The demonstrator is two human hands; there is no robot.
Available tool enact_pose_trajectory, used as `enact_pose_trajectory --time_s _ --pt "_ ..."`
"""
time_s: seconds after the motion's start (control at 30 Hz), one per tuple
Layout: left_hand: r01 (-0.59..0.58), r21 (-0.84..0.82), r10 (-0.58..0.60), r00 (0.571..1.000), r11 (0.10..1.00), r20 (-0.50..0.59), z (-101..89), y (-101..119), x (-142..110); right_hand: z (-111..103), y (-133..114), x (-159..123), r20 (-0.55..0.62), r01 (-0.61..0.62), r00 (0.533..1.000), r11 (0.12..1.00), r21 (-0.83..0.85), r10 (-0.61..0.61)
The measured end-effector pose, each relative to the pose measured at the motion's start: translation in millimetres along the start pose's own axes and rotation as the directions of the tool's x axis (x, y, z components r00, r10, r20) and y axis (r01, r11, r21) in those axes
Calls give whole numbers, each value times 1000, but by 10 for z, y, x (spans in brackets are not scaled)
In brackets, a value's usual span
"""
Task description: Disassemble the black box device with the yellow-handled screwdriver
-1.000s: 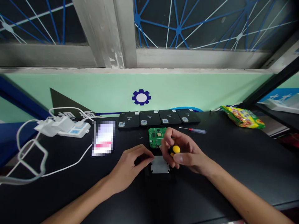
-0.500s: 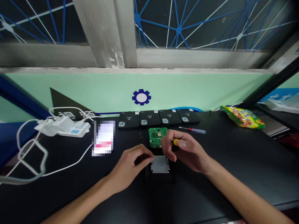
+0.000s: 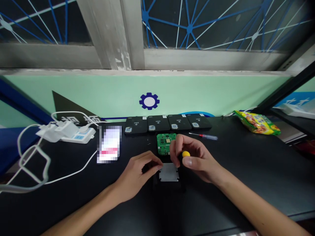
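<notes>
A grey metal plate (image 3: pixel 168 172) lies in a black case on the dark table (image 3: pixel 246 170), right in front of me. My left hand (image 3: pixel 137 175) rests at the plate's left edge with its fingers curled against the case. My right hand (image 3: pixel 194 159) is closed round a screwdriver with a yellow-capped handle (image 3: pixel 186 154), held upright at the plate's far right corner. A green circuit board (image 3: pixel 165 143) lies flat just behind the plate, partly covered by my right fingers.
Several black flat devices (image 3: pixel 157 124) line the wall behind the board. A red-and-clear screwdriver (image 3: pixel 204 136) lies to the right, a yellow snack bag (image 3: pixel 257 123) farther right. A phone (image 3: pixel 109 144), a white power strip (image 3: pixel 73 134) and loose white cables (image 3: pixel 31 157) occupy the left.
My right hand shifted a little and turned with the yellow-capped screwdriver at the plate's corner. My left hand has stayed at the case's left edge.
</notes>
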State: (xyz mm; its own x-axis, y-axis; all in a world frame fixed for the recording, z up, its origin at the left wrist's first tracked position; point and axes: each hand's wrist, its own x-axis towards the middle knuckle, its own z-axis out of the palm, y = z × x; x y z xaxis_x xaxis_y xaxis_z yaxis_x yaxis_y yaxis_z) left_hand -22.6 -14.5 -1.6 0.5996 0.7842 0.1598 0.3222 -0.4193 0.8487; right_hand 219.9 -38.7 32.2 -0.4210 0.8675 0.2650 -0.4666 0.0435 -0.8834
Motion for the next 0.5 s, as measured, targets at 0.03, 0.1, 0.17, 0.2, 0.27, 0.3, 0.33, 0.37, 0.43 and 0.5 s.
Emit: enact_pose_trajectory --time_s 0.03,0.1,0.17,0.2,0.27,0.3,0.33,0.37,0.43,0.5 --pt "1 2 -1 1000 1000 2 0 -1 -2 7 -1 -6 7 -4 1000 1000 7 4" --pt "1 1 -1 1000 1000 4 -1 -5 -5 16 0 -16 17 -19 1000 999 29 18" --pt "4 -1 -4 1000 1000 7 -1 -8 -6 14 2 -24 21 -41 999 998 50 40" --pt "6 2 -6 1000 1000 8 -1 -8 -5 9 4 -27 20 -48 999 997 57 47" --pt "8 12 -8 1000 1000 10 -1 -4 -3 -6 10 -30 14 -51 999 997 58 50" --pt "9 20 -9 1000 1000 11 -2 -2 -1 -14 14 -30 11 -48 999 997 56 47" --pt "7 26 -8 1000 1000 11 -2 0 0 -22 17 -29 10 -43 999 998 54 43" --pt "4 31 -4 1000 1000 11 -2 2 0 -29 20 -28 11 -40 999 998 52 39" --pt "-1 34 0 1000 999 12 -2 5 0 -38 23 -26 13 -40 999 998 43 40" --pt "-1 30 1 1000 1000 16 -3 5 -2 -36 17 -27 16 -42 999 999 25 42"
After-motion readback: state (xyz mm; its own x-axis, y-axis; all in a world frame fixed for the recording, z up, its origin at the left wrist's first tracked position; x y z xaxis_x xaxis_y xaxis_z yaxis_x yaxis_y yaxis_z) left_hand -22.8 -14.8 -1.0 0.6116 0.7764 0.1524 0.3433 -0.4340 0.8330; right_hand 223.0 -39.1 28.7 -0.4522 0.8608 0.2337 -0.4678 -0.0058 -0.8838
